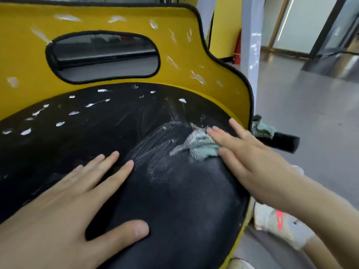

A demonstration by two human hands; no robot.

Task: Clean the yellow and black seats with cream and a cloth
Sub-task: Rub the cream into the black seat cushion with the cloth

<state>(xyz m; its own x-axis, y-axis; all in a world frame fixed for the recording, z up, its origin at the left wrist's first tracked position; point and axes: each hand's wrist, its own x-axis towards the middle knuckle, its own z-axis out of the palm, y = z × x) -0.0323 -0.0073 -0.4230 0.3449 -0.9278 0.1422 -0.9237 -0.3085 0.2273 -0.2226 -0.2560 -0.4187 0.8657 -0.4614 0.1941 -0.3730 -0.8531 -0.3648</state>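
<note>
— Two hands on the black seat cushion (174, 200), how do they lie?

— Both flat. On the cushion's near left part, the left hand (64, 206) rests with four fingers and thumb spread, gripping nothing. On its right part, the right hand (250, 158) lies with straight fingers pressing one teal cloth (200, 146) down onto the cushion; it does not pinch it.

— How much of the cloth shows?

— Its crumpled left half, sticking out past the fingertips. One streaky white cream smear (155, 146) spreads across the cushion just left of the cloth, between the two hands.

— And unrubbed cream?

— About a dozen small white dabs (25, 131) are scattered along the cushion's far and left parts. Roughly ten more dabs (67, 17) sit on the yellow backrest (29, 55), which rises behind the cushion and curves round its right side. That backrest has one oval cut-out (104, 57) edged in black piping.

— Anything beyond the cushion's right edge?

— One more scrap of teal cloth (264, 129), draped on a black bar (284, 142) just outside the yellow rim. Farther right and behind stands one red fire extinguisher (237, 53). Below the cushion's right edge is one white sneaker (279, 224) with a red mark.
</note>
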